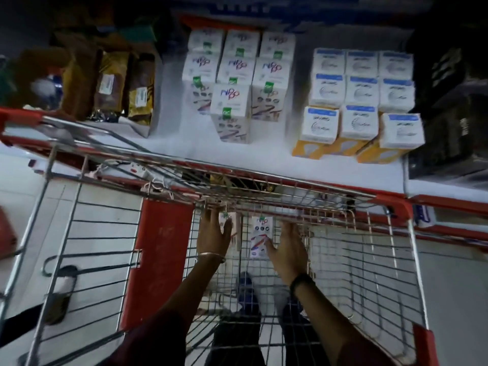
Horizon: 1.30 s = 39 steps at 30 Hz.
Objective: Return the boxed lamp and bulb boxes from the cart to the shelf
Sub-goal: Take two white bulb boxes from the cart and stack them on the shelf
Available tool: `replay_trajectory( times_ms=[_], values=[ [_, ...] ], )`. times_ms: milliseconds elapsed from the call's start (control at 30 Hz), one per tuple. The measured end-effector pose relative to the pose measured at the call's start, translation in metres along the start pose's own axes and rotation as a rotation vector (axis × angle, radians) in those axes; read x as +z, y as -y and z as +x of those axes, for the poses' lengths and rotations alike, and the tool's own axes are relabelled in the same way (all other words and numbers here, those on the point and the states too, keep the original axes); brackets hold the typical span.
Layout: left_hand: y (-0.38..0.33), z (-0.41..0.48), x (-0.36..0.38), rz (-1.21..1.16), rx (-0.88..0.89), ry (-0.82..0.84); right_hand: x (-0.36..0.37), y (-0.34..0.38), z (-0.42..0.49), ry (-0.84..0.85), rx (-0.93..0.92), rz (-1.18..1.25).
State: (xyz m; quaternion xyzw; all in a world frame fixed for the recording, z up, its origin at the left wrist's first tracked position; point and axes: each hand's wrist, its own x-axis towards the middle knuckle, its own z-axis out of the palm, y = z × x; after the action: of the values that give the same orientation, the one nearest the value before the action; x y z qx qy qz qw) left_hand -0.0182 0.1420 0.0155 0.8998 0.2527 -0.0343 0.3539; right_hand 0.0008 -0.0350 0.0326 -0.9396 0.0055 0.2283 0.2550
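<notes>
Much of the upper part of the view is dark, and whatever stands at the far right of the shelf (184,143) is too dim to name. Motion blur softens the near rim of the cart (264,180), and the print on every box is hard to read.

Both hands reach down into the wire cart. The left hand (212,235) lies with spread fingers against a white box (229,220) at the far end of the basket; most of that box is hidden behind the hand and the wires, so I cannot tell whether the grip has closed on it. The right hand (289,249) is open, palm turned inward, its thumb touching the lower corner of a second white box (260,237), which stands against the far wire wall with coloured streaks on its face. That grip is not clenched on anything.

The cart is thin metal mesh with red plastic corners and a red panel (158,260) on the left side. A thin bangle (211,256) circles the left wrist and a dark band (301,281) the right.

On the flat white shelf beyond the cart stand two blocks of cardboard cartons. The middle block is tall white cartons (235,75) with green tags, one (231,112) standing in front of the rest. The right block is squat white cartons (361,93) with blue strips on top and orange sides. To the left lean brown and yellow foil packets (111,83), partly cut off by shadow.
</notes>
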Motion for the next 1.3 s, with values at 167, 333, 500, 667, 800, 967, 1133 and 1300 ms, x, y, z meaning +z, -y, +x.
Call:
replay_trajectory(
  times_ms=[167,333,500,667,800,967,1133,1300],
  values=[
    [0.037,0.027,0.035,0.003,-0.123,0.167,0.054,-0.007,0.045,0.129,0.111,-0.01],
    [0.045,0.045,0.057,0.02,-0.235,0.224,0.087,-0.01,0.071,0.188,0.19,-0.062],
    [0.047,0.053,0.061,0.082,-0.252,0.225,0.099,-0.009,0.076,0.137,0.19,-0.129],
    [0.042,0.047,0.046,0.015,-0.148,0.173,0.082,-0.011,0.061,0.069,0.166,0.041],
    [0.018,0.031,0.018,-0.075,-0.107,0.119,0.05,-0.005,0.037,-0.018,0.14,0.168],
    [-0.025,0.0,-0.027,-0.117,0.025,0.041,-0.009,0.012,-0.002,-0.131,0.047,0.248],
    [-0.073,-0.031,-0.081,-0.126,0.14,-0.075,-0.069,0.04,-0.044,-0.274,-0.073,0.27],
    [-0.113,-0.049,-0.14,-0.197,0.241,-0.257,-0.127,0.074,-0.071,-0.494,-0.164,0.271]
  ],
)
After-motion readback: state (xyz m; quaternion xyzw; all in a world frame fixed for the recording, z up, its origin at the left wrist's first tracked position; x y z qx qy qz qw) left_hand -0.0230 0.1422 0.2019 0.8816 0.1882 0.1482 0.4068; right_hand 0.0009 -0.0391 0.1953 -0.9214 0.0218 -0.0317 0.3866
